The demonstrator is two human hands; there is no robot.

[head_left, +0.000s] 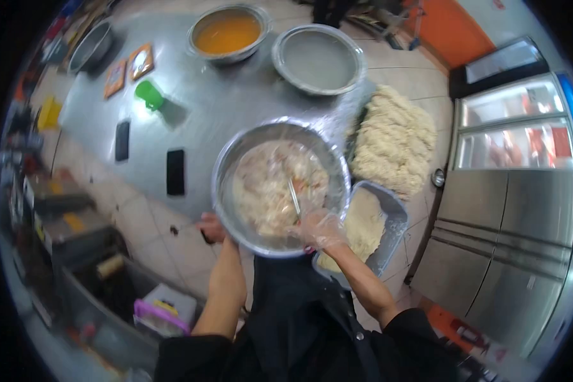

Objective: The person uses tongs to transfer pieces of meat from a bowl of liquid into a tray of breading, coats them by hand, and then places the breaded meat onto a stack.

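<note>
A large metal bowl [219, 184] holds a pale, wet mixture [261, 191] with chunky pieces in it. My right hand [321, 227], in a clear plastic glove, reaches over the bowl's near right rim. It is closed around a thin metal utensil [294, 196], whose far end goes into the mixture, so its kind is hidden. Against the bowl's near left outer side is my left hand [212, 228], curled at the wall and partly hidden by it. Right of the bowl, a grey plastic tub [396, 223] contains pale flour-like powder [365, 223].
Pale crumbly coated pieces [395, 140] are heaped right of the bowl. On the metal table [191, 108] stand a bowl of orange liquid [229, 33], a bowl of cloudy liquid [318, 60], a green cup [149, 95] and two phones. A steel refrigerator [503, 216] stands at right.
</note>
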